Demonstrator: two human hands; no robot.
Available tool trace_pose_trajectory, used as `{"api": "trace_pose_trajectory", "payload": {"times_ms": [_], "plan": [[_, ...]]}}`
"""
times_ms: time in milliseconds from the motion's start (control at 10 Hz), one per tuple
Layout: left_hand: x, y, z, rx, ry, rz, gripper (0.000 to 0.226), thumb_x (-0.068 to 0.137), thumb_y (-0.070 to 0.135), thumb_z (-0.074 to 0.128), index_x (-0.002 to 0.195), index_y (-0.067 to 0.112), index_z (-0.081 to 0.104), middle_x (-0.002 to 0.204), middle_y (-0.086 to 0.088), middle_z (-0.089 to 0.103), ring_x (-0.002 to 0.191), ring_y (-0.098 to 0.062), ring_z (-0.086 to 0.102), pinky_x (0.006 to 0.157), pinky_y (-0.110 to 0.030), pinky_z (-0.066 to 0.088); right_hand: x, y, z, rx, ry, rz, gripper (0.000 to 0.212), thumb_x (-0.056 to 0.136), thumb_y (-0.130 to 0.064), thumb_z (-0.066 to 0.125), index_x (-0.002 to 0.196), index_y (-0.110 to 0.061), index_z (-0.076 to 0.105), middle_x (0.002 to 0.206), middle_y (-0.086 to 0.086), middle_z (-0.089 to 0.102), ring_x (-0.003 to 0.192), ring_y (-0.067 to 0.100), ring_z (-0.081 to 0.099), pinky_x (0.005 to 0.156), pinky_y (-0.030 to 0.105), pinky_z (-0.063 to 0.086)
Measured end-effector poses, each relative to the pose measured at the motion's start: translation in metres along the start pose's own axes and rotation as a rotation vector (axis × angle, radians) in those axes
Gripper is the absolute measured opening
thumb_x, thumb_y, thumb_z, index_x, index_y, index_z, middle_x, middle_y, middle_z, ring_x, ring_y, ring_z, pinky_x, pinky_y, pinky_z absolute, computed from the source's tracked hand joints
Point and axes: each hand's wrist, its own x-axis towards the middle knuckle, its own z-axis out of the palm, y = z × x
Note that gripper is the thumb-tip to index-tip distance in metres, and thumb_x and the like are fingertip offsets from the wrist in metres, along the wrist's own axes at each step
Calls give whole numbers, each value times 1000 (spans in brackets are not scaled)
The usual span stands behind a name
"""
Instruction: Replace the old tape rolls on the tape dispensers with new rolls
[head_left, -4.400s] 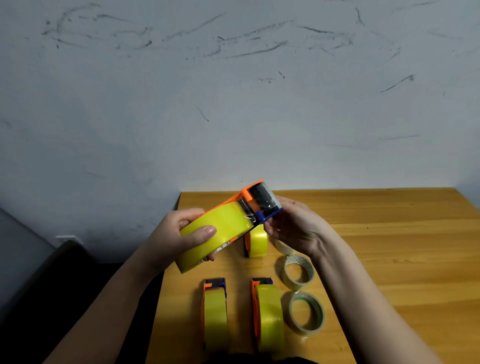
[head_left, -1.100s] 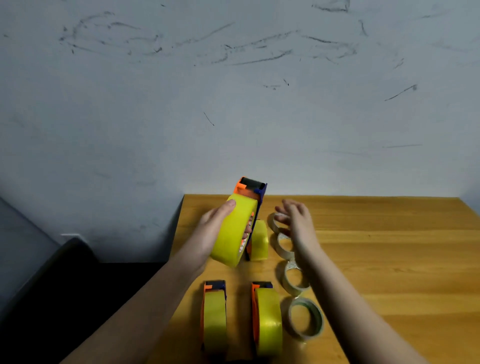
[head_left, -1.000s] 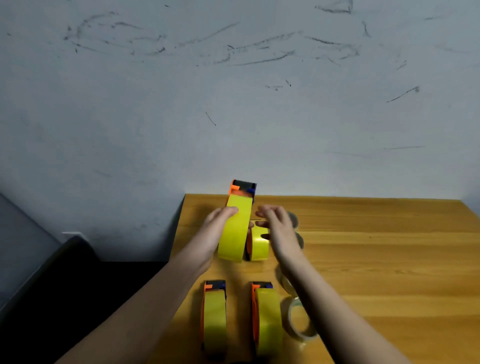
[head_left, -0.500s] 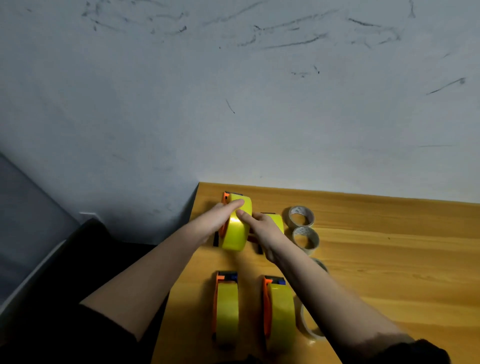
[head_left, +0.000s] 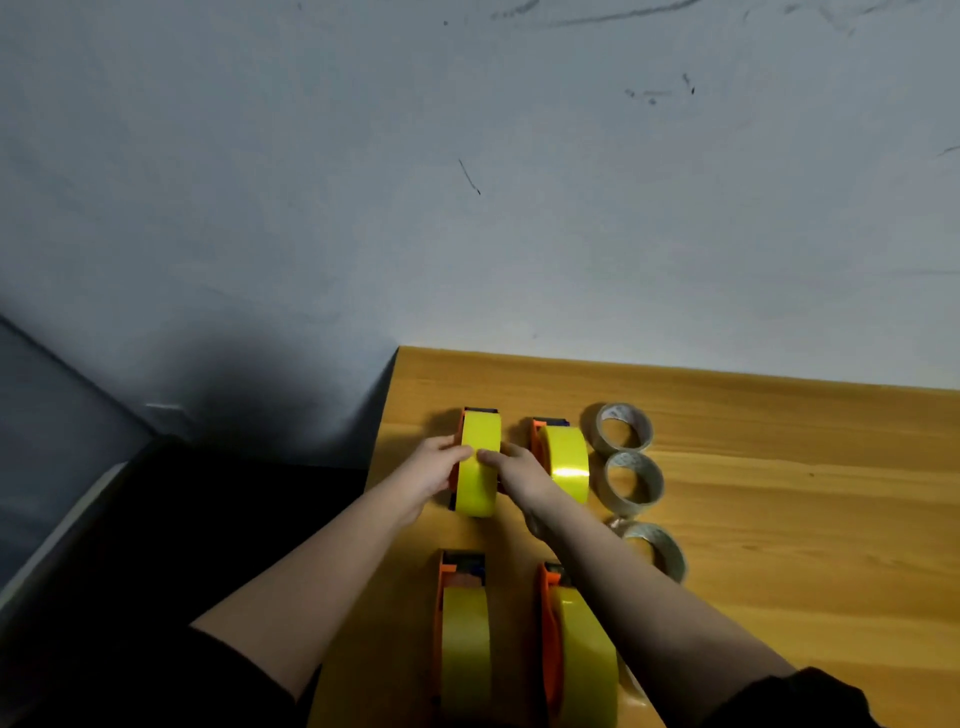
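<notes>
Several orange dispensers loaded with yellow tape rolls stand on the wooden table (head_left: 779, 493). The far-left dispenser (head_left: 479, 467) rests on the table with my left hand (head_left: 434, 470) on its left side and my right hand (head_left: 519, 475) on its right side, thumbs meeting on the yellow roll. Beside it stands a second dispenser (head_left: 563, 460). Two more, the near-left dispenser (head_left: 464, 639) and the near-right dispenser (head_left: 579, 649), stand closer to me. Three thin, nearly used-up clear rolls lie flat at the right: the far roll (head_left: 622, 427), the middle roll (head_left: 635, 483) and the near roll (head_left: 658, 552), partly hidden by my right forearm.
The table's left edge (head_left: 376, 457) runs just left of the dispensers, with dark floor beyond. A grey scuffed wall stands right behind the table's far edge. Bare wood extends to the right of the clear rolls.
I lowered the dispenser with the yellow roll from mid-air onto the table's far-left spot. My right hand came over to its right side. The camera tilted down and left.
</notes>
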Motion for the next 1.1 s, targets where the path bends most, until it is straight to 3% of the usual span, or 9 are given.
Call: {"api": "trace_pose_trajectory", "payload": {"times_ms": [100,300,400,500,700,900,1000,1100], "plan": [[7,-4,3,24,18,9,40,99,12,45,138,6,43,119,-15,58,100,-19,53,75,-25,44,7,5,2,-35,20,-2,38,99,-13,47,135,1,46,129,19,58,112,30,58,83,30,48],[23,-13,7,45,42,23,45,97,17,48,141,13,40,136,-10,53,108,-18,54,90,-30,43,18,12,-3,-5,-8,-12,35,100,-8,44,134,-1,46,129,20,57,119,33,56,92,33,45],[28,-15,7,37,61,-4,49,96,21,50,143,14,38,137,-9,51,117,-22,52,98,-35,43,21,11,-7,1,-29,-1,35,100,-8,44,134,0,45,130,20,57,120,33,55,89,31,47],[29,-11,7,42,77,-27,51,97,23,50,144,13,35,138,-10,49,122,-25,49,101,-37,40,25,8,-9,-1,-32,24,37,100,-9,45,135,-1,44,131,19,56,120,32,54,74,22,48],[32,-5,9,60,81,-72,50,96,23,50,142,10,37,132,-13,53,118,-26,51,97,-35,41,31,6,-1,-174,28,12,46,96,-17,50,139,-5,42,134,16,54,121,30,52,105,42,41],[28,2,17,114,51,-63,45,96,21,47,139,9,40,122,-13,55,106,-26,52,83,-27,38,24,2,-4,-267,62,-19,49,94,-18,53,139,-5,41,134,17,55,121,31,53,104,44,42],[23,3,15,142,58,-68,57,95,25,50,146,10,28,138,-14,46,123,-29,47,92,-31,40,12,-4,-11,-313,64,-45,47,95,-17,53,139,-3,42,135,17,54,125,30,50,104,38,40],[21,1,9,222,120,-34,65,94,26,52,148,10,19,147,-14,35,131,-30,38,105,-36,35,3,-7,-21,-378,170,-110,45,94,-14,55,137,-2,45,136,15,53,126,28,49,99,29,37]]}}
